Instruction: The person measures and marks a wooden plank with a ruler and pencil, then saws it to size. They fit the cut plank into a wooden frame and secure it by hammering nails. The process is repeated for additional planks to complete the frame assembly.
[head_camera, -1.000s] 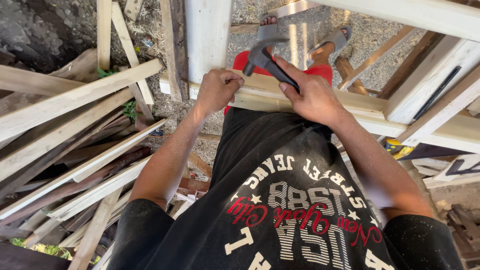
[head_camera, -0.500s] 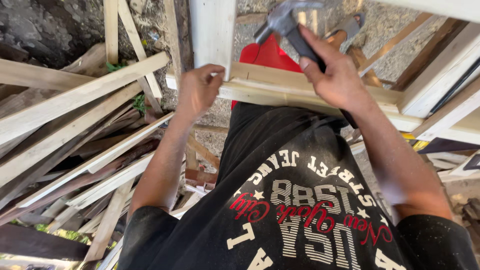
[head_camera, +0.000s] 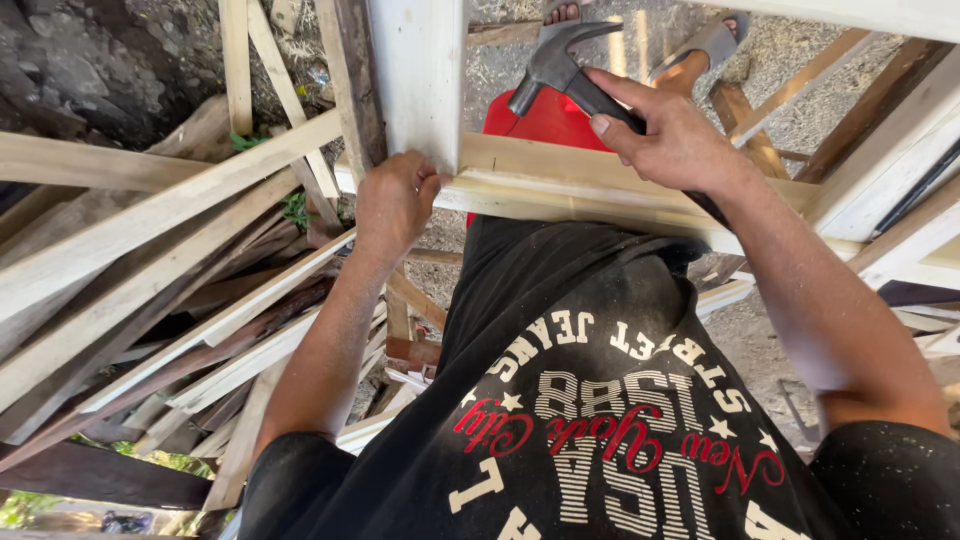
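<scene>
Right hand (head_camera: 680, 140) is wrapped around the dark handle of a hammer (head_camera: 565, 75), thumb laid along the grip; the steel head is held raised, above and just beyond the joint, not touching wood. Left hand (head_camera: 395, 200) is clenched at the joint where a white upright post (head_camera: 415, 70) meets a pale horizontal rail (head_camera: 560, 190); fingers are curled tight against the rail's end, right at the foot of the post. Whether a nail is pinched in those fingers cannot be told; the fingertips are hidden. The rail runs left to right across the lap, just ahead of a black printed shirt (head_camera: 590, 400), and is overlapped by the right wrist. Behind the rail, a red object (head_camera: 545, 120) is partly seen, under the hammer head. Further out, two sandalled feet (head_camera: 700, 55) are seen on gravel ground (head_camera: 640, 50). To the left, a loose pile of wooden slats (head_camera: 150, 300) is stacked at mixed angles, some pale, some dark and weathered, with a rock face (head_camera: 90, 70) beyond. To the right, more white-painted boards (head_camera: 890, 140) are crossed at an angle, near the right forearm.
</scene>
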